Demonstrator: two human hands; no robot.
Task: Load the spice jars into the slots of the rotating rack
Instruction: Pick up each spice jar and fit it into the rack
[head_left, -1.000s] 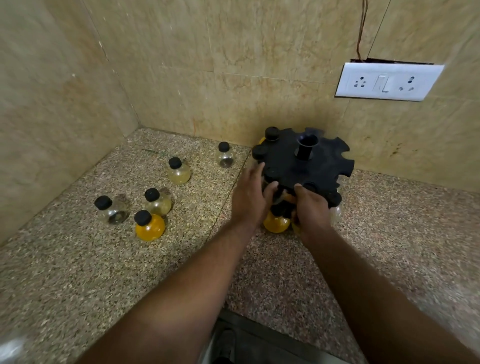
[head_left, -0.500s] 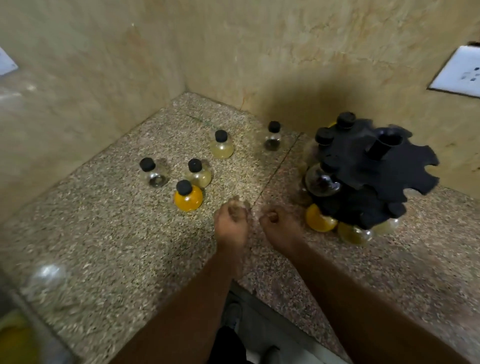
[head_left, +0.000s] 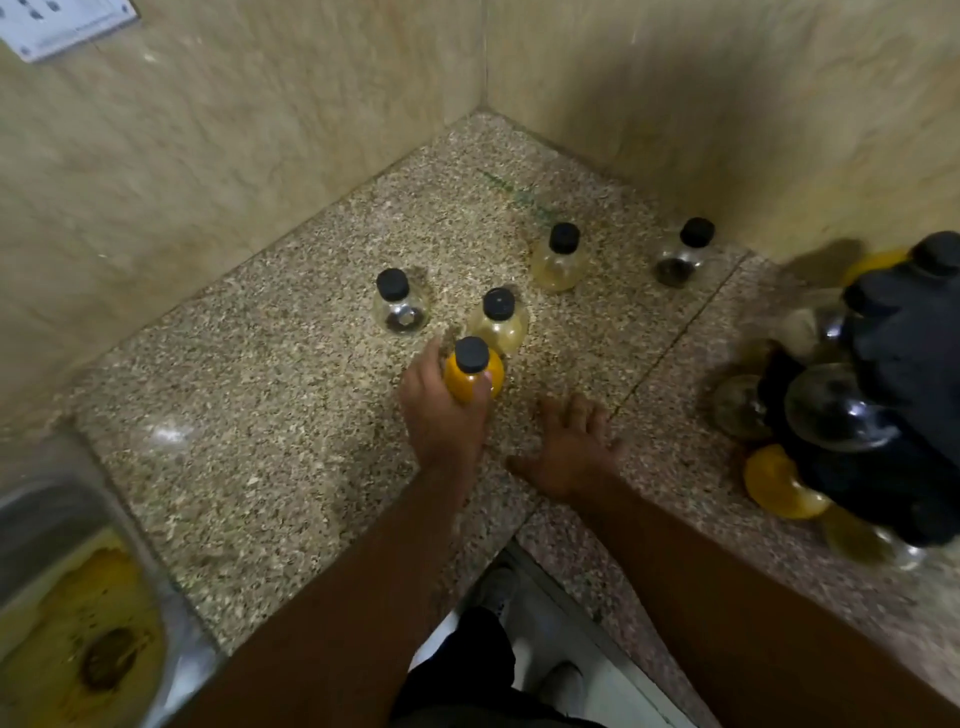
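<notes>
Nearest, lower left: a steel sink (head_left: 171, 597), stained yellow inside. It plays no part in the job.

Next out, the left hand (head_left: 441, 421) reaches across the counter (head_left: 260, 441). Its fingers (head_left: 430, 353) and thumb curl round the belly of the orange jar (head_left: 475, 379), which stands upright with its black cap on top. The hand hides the base, so I cannot tell whether the jar sits on the counter or has just lifted. Just beside it is the right hand (head_left: 571, 452), palm down, fingers (head_left: 584, 413) spread and holding nothing, low on or over the counter.

Level with the hands at the right edge stands the black rack (head_left: 914, 358), smeared by motion blur. At least four jars hang in it: an orange one low and near, a clear round one above, and yellowish ones partly hidden. The true count is probably higher, but the blur keeps it unsure.

Behind the orange jar and almost touching it is the pale yellow jar (head_left: 498, 330), with the clear jar (head_left: 400, 309) and its dark dregs to the left. Farther back are the second pale jar (head_left: 558, 262) and the dark jar (head_left: 678, 260), near the wall corner.

Judgement: the load is partway done. Five jars are outside the rack, one of them in hand and four untouched. Free slots are not visible from here.
</notes>
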